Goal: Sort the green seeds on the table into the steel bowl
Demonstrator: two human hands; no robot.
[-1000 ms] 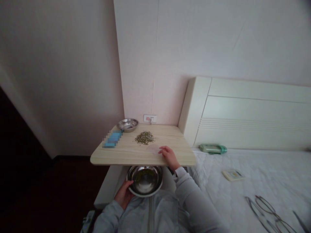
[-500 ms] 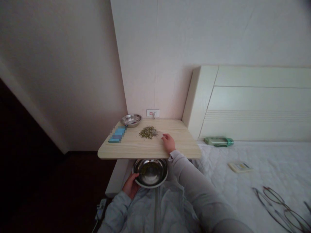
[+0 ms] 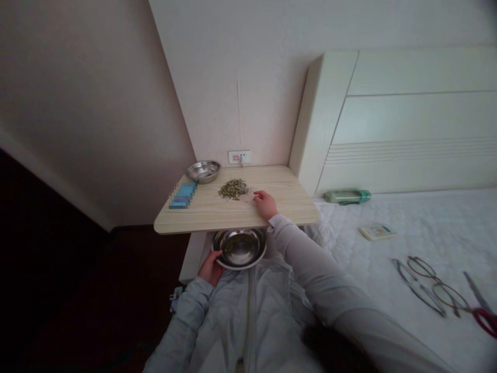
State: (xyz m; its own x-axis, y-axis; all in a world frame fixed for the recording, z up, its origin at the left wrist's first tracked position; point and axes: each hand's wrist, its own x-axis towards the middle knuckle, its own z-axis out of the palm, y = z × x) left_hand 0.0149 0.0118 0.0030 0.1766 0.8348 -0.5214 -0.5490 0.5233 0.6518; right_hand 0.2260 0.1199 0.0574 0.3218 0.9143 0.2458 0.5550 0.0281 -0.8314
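My left hand point(image 3: 212, 268) grips the near-left rim of a stainless steel bowl point(image 3: 254, 261), thumb over the edge. The bowl sits at my lap, just below the table's front edge, with some greenish bits along its inner side. Above the light wooden table point(image 3: 233, 220), my right hand point(image 3: 265, 205) is just right of a loose pile of small green and pale seed-like bits point(image 3: 233, 189). Its fingers are half bent and slightly apart, and I see nothing between them. A second steel bowl point(image 3: 204, 172) stands at the table's back left corner.
A blue, blurred-out flat object point(image 3: 184, 196) lies on the table's left side. Behind is a wall socket point(image 3: 239, 157). On the bed point(image 3: 349, 248) to the right are a green bottle point(image 3: 347, 196), a pale box-like item point(image 3: 377, 231), glasses point(image 3: 421, 287) and red-handled scissors point(image 3: 483, 317).
The view has tilted down and shifted, bringing the scissors into sight. My right hand stays beside the pile, and my left hand keeps hold of the bowl.
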